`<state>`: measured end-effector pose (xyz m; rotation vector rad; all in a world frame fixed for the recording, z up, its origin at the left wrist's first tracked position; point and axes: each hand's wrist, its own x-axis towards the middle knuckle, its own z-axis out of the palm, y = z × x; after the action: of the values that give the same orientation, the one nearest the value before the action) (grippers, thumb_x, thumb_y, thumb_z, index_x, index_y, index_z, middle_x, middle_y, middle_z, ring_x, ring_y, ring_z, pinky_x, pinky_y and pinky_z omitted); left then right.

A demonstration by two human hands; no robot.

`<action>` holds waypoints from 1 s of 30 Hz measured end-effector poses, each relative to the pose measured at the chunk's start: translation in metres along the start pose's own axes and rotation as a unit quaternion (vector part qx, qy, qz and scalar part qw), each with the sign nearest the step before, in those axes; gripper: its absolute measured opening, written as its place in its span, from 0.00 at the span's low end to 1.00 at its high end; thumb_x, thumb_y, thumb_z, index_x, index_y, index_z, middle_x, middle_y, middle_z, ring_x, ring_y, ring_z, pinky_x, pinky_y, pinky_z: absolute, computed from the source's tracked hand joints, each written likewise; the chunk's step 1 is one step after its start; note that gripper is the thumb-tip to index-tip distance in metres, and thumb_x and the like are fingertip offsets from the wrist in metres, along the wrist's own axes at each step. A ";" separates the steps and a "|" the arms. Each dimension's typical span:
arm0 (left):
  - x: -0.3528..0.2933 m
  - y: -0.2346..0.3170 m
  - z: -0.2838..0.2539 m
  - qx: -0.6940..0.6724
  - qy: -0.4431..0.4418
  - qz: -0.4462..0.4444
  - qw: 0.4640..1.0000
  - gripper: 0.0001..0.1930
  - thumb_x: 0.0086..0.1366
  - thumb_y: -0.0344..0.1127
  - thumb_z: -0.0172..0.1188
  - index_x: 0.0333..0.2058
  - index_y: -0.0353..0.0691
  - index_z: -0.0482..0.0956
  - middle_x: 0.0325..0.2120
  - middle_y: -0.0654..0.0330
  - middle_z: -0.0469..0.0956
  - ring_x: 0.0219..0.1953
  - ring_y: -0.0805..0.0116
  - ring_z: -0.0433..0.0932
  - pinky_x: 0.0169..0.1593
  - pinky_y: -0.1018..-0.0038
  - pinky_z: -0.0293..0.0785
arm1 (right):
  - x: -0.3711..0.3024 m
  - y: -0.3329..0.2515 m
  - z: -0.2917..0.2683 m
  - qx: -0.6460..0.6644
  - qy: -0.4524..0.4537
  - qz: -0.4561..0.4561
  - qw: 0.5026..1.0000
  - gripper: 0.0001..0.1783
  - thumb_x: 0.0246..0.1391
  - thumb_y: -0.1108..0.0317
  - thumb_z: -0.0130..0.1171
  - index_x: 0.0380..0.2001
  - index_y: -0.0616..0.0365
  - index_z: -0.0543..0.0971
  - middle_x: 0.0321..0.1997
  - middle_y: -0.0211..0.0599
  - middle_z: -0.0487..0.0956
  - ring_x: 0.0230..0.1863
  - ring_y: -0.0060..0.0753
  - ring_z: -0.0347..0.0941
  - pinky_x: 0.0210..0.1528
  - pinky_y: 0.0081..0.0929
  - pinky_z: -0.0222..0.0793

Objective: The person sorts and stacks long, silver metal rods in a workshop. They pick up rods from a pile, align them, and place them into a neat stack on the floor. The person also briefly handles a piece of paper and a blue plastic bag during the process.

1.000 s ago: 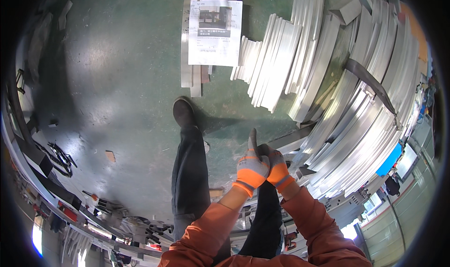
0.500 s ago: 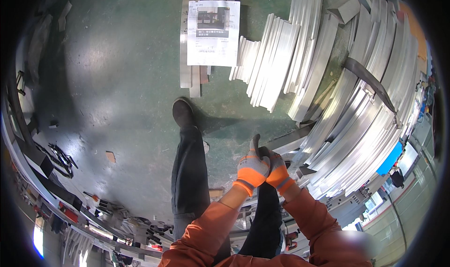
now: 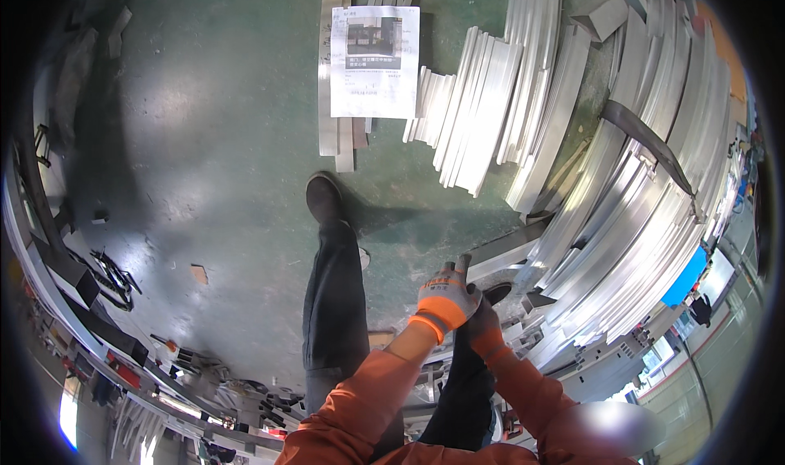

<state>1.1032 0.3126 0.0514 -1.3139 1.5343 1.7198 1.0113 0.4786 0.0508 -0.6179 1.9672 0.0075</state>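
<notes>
Both my hands wear grey and orange work gloves and meet in front of my right leg. My left hand shows its back, the fingers bent together toward the right hand; what lies in them, if anything, is hidden. Touching it from the right is my right hand, in shadow, with its fingers mostly hidden. Just beyond the hands lies a grey metal bar on the floor. A printed sheet with a dark picture rests farther off on flat metal strips, out of reach of either hand.
Silvery metal profiles lie in rows ahead. To the right is a larger stack of long profiles with a dark strap across it. Black cables and a small tan piece lie on the green floor at left.
My right hand has dropped lower and turned into shadow beside the left one. The left hand's upright thumb or finger no longer sticks up as high. The view has shifted slightly.
</notes>
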 end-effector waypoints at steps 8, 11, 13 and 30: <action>0.001 -0.002 0.010 -0.060 -0.015 -0.006 0.998 0.18 0.62 0.51 0.56 0.34 0.40 0.80 0.32 0.47 0.81 0.40 0.46 0.80 0.46 0.58 0.74 | -0.161 0.287 0.001 -0.112 -0.145 -0.169 0.968 0.16 0.54 0.56 0.63 0.39 0.56 0.82 0.37 0.38 0.83 0.34 0.33 0.79 0.38 0.31 0.74; 0.003 -0.009 0.027 -0.035 0.029 0.030 0.999 0.19 0.62 0.51 0.55 0.30 0.39 0.80 0.26 0.47 0.80 0.34 0.45 0.79 0.41 0.58 0.74 | -0.191 0.282 0.011 0.122 -0.094 -0.028 0.988 0.16 0.55 0.60 0.63 0.42 0.58 0.81 0.37 0.34 0.83 0.36 0.29 0.78 0.41 0.28 0.74; 0.003 -0.011 0.037 -0.023 0.046 0.051 0.997 0.19 0.62 0.50 0.56 0.29 0.38 0.80 0.26 0.46 0.80 0.33 0.43 0.79 0.39 0.57 0.73 | -0.204 0.295 0.027 0.283 -0.072 0.125 0.948 0.16 0.56 0.64 0.62 0.45 0.59 0.80 0.39 0.35 0.83 0.40 0.28 0.78 0.44 0.27 0.74; -0.040 -0.153 0.213 0.235 -0.016 -0.080 0.969 0.20 0.60 0.52 0.59 0.27 0.38 0.81 0.26 0.48 0.81 0.32 0.46 0.81 0.36 0.57 0.72 | -0.267 0.321 0.010 0.006 0.071 0.176 0.982 0.13 0.49 0.52 0.58 0.29 0.49 0.80 0.31 0.46 0.82 0.37 0.55 0.79 0.40 0.51 0.74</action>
<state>1.1785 0.5602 -0.0061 -1.1176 1.6372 1.1756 0.9740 0.8714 0.1879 -0.2612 2.1907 0.1741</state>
